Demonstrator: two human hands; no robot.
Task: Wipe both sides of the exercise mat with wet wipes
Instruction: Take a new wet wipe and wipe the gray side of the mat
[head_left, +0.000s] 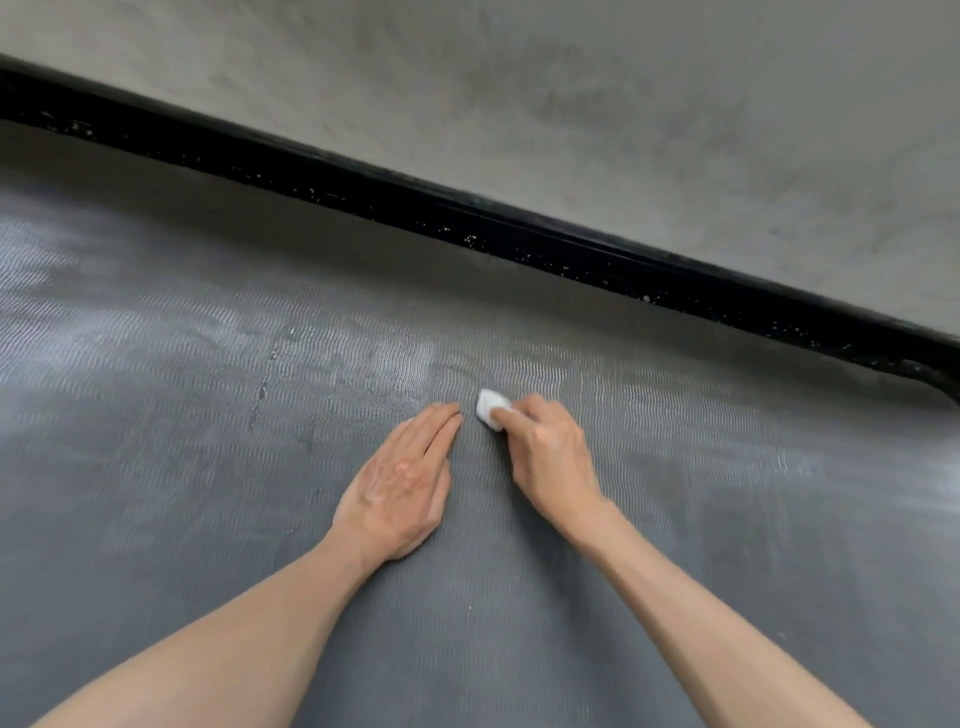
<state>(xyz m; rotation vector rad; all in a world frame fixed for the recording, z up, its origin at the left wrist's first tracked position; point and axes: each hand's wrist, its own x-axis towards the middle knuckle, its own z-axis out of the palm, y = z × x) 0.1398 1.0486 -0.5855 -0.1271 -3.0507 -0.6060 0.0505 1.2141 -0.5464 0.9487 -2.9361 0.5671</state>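
Observation:
A dark grey exercise mat (208, 441) with a fine ribbed texture lies flat and fills most of the view. Wet streaks shine across its upper part. My left hand (402, 483) rests flat on the mat with its fingers straight and together. Just to its right, my right hand (545, 452) grips a small folded white wet wipe (491, 408) and holds it down on the mat. Only the wipe's front end shows beyond my fingers.
A black skirting board (467, 218) runs diagonally behind the mat's far edge, from upper left to lower right. Above it rises a grey plastered wall (623, 104). A thin scratch-like mark (262, 384) crosses the mat left of my hands.

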